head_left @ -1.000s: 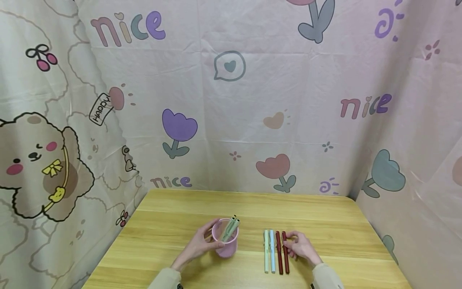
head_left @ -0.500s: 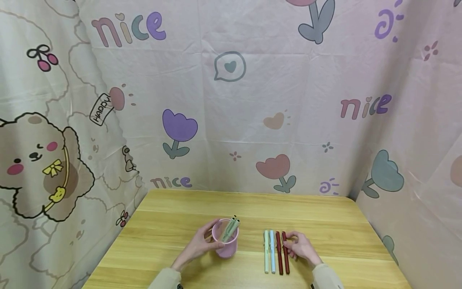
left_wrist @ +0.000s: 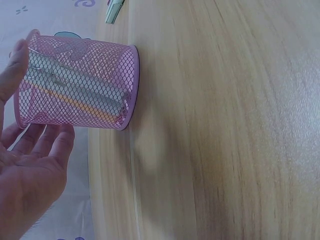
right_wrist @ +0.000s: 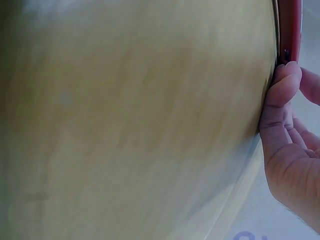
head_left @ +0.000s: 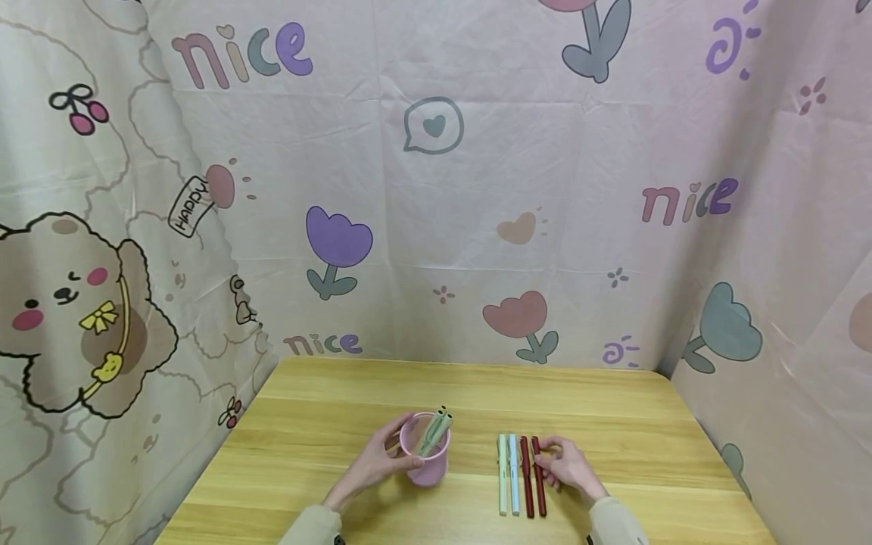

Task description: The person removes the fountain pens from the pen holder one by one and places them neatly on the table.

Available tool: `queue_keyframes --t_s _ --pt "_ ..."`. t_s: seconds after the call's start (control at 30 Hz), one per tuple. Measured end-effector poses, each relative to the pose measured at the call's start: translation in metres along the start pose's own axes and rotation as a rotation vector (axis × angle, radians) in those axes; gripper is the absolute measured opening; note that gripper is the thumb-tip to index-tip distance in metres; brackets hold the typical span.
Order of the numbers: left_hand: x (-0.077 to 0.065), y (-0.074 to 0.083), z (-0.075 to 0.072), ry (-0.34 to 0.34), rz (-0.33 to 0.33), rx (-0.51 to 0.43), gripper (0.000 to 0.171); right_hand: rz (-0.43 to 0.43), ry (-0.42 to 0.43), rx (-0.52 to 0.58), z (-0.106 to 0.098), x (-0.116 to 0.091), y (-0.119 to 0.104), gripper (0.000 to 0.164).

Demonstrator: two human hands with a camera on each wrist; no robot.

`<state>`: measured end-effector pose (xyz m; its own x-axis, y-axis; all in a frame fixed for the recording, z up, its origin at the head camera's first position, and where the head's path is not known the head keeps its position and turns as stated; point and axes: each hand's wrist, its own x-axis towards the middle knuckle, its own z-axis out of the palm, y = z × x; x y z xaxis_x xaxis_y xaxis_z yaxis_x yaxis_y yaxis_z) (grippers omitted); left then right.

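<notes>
round the pink cup [head_left: 429, 474], left hand [head_left: 377, 459] stays curled; right hand [head_left: 569, 465] still pinches 1 red pen [head_left: 541, 490]

Wood table [head_left: 327, 386]; printed cloth walls [head_left: 436, 197] on three sides
Back cloth [head_left: 422, 227] pale pink, creased; "nice" lettering [head_left: 257, 57], speech bubble [head_left: 434, 125], purple tulip [head_left: 339, 238], red tulip [head_left: 519, 314]; left cloth [head_left: 41, 174] cream, winking bear [head_left: 64, 325], cherries [head_left: 82, 123]; right cloth [head_left: 811, 265] has blue-grey tulip [head_left: 731, 325]; back right corner [head_left: 715, 227] shaded; table light yellow-brown; pale glare [left_wrist: 305, 95] on it in left wrist view

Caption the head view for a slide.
Left hand holds a pink cup; right hand touches the rightmost dark red pen.
</notes>
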<state>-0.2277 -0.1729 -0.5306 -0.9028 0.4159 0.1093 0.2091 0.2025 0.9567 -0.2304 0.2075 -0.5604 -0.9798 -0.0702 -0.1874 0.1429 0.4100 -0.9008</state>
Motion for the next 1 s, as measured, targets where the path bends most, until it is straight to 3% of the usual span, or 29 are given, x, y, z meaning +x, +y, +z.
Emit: queue_keyframes --t_s 0.53,1.0 --pt "0.0008 0.0002 -0.0008 -0.005 0.008 0.008 0.092 0.011 0.048 -0.006 0.0032 -0.0011 -0.0002 0.036" --pt "-0.0005 0.0017 -0.0004 -0.002 0.007 0.006 0.092 -0.045 0.106 -0.016 0.0043 -0.0069 -0.0035 0.037"
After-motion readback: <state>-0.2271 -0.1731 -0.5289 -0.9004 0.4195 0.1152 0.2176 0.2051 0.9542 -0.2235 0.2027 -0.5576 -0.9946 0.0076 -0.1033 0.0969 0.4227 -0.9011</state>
